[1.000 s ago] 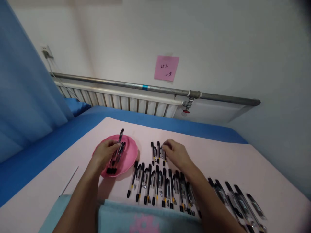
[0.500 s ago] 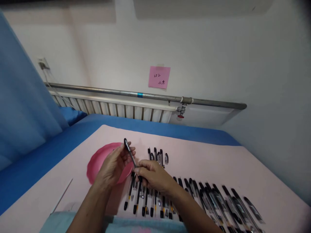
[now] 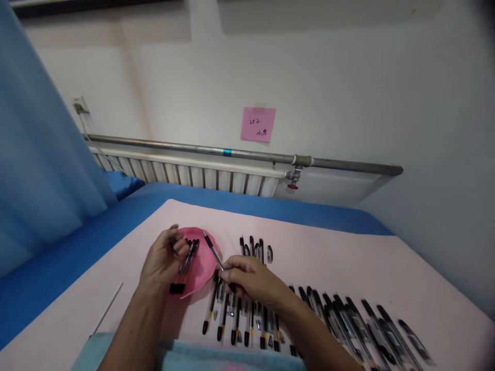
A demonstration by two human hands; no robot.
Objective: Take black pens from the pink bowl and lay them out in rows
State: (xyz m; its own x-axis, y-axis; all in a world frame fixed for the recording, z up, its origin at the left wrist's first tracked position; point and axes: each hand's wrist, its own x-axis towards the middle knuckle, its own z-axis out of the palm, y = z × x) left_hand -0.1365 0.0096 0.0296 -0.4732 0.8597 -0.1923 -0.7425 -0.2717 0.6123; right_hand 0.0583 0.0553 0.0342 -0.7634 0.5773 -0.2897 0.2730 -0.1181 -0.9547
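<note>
My right hand point(image 3: 247, 281) pinches a black pen point(image 3: 214, 253) near its lower end, the pen slanting up and left over the edge of a pink dish point(image 3: 203, 265). My left hand point(image 3: 161, 260) rests on the left side of that dish with its fingers curled round something small that I cannot make out. Several black pens point(image 3: 185, 264) lie in the dish. A long row of black pens point(image 3: 247, 314) stretches across the pink sheet point(image 3: 340, 257) under and to the right of my right hand. A few pen caps point(image 3: 255, 247) lie just beyond it.
A thin white refill point(image 3: 106, 308) lies on the sheet at the left. A light blue cloth point(image 3: 201, 358) covers the near edge. Behind are a blue mattress point(image 3: 69, 242), a blue curtain point(image 3: 34, 154), a radiator point(image 3: 185, 172), a grey pipe point(image 3: 348, 166) and a pink note point(image 3: 258, 124) on the wall.
My left hand has let go of the pen's top and dropped back onto the dish. My right hand now holds the pen alone.
</note>
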